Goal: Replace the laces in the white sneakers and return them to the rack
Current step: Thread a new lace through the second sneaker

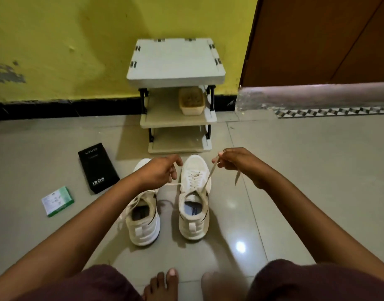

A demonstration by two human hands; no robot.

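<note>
Lace (208, 181) ends in both hands

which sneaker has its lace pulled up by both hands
The right sneaker: the left hand and right hand each hold one end of its lace. The left sneaker lies with loose laces, unheld.

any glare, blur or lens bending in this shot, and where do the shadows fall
Head view: a bright glare spot sits on the glossy floor tile right of the right sneaker; the rack throws a soft shadow to its left on the yellow wall; the wide lens bows the black skirting; the toes at bottom centre are motion-blurred, and the lace end below the right hand is smeared.
</note>
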